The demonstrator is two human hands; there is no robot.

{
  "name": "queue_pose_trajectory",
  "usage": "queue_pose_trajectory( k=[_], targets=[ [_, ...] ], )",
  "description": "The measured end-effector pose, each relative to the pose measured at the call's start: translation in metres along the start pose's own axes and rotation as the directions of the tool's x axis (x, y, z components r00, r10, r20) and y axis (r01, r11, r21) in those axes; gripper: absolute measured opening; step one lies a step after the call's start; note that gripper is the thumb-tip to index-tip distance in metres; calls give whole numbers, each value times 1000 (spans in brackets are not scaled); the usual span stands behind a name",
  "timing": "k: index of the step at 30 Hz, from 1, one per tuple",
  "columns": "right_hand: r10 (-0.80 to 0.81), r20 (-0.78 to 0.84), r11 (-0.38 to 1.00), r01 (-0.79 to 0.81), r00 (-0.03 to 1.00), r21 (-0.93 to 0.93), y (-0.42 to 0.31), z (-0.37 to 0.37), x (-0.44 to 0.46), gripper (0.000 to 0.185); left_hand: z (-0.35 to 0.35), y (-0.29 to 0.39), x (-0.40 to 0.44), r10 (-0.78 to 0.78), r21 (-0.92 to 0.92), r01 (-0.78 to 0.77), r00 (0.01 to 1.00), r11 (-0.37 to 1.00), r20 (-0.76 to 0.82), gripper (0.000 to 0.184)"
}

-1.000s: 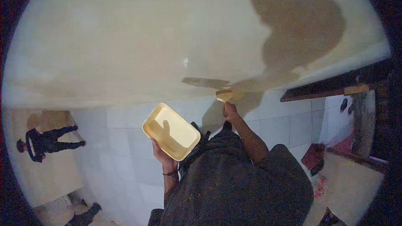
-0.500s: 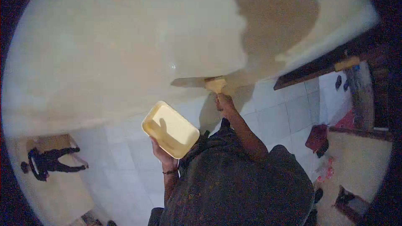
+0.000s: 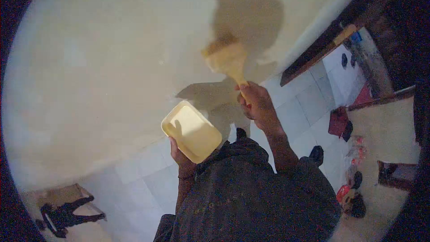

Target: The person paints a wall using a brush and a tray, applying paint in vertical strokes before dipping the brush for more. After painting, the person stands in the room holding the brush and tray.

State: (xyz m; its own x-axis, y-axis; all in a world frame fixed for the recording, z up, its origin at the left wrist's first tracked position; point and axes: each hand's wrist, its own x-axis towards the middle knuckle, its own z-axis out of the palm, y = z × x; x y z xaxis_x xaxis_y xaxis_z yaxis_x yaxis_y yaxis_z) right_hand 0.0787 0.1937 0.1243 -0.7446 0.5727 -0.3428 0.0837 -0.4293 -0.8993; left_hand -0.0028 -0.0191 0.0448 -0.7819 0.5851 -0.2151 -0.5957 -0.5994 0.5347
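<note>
While the person's right hand [image 3: 258, 101] closes tight round the handle of a wide yellowish brush with dark bristles [image 3: 225, 59], its head points towards eleven o'clock from the fist, taking twelve as the top of the head camera's view. That brush is blurred, and I can't tell whether the bristles touch the wall. At eight o'clock from the fist, the left hand [image 3: 181, 154] grips a shallow cream-yellow rectangular tray with rounded corners [image 3: 192, 132] by its seven o'clock edge, open side showing, a finger-shaped shadow inside it. Beyond the brush, from nine round to twelve, spreads a broad pale beige wall [image 3: 98, 71], and a large brown shadow [image 3: 253, 15] lies on it at one o'clock from the bristles. Pale grey square floor tiles [image 3: 139, 175] show below the wall. Well apart, at eight o'clock from the tray, is a co-worker in dark clothes [image 3: 67, 215]; past the right forearm, towards three, sits a dark-red boxy object [image 3: 337, 121].
</note>
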Motion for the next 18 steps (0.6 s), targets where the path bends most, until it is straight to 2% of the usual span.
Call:
queue_pose_trajectory(
  k=[2, 3, 5, 9, 11, 15, 17, 18],
  targets=[
    [-108, 40, 994, 106, 993, 39, -26, 8, -12, 30, 1, 3, -1, 10, 103, -10, 1000, 995, 0, 53],
    [-108, 28, 993, 107, 994, 43, -38, 11, -14, 30, 3, 5, -2, -1, 108, 1, 1000, 994, 3, 53],
    [-313, 63, 949, 312, 947, 38, -58, 15, -14, 33, 4, 8, -4, -51, 120, 52, 999, 991, -13, 54],
    [-430, 105, 902, 420, 897, 103, -92, 18, 4, 35, 1, 4, -4, -60, 107, 63, 998, 992, -30, 53],
    [-538, 136, 842, 522, 832, 136, -105, 23, 16, 36, -6, 5, -1, -64, 165, 73, 996, 984, -60, 52],
    [-515, 193, 848, 464, 835, 255, -101, 23, 46, 36, -15, -3, 1, -46, 100, 54, 995, 993, -83, 54],
    [-435, 231, 880, 356, 870, 316, -85, 18, 52, 37, -14, -3, -2, -12, 82, 18, 998, 996, -68, 49],
    [-434, 230, 881, 356, 871, 313, -78, 19, 52, 37, -19, -2, -4, -14, 80, 20, 998, 997, -68, 49]
  ],
)
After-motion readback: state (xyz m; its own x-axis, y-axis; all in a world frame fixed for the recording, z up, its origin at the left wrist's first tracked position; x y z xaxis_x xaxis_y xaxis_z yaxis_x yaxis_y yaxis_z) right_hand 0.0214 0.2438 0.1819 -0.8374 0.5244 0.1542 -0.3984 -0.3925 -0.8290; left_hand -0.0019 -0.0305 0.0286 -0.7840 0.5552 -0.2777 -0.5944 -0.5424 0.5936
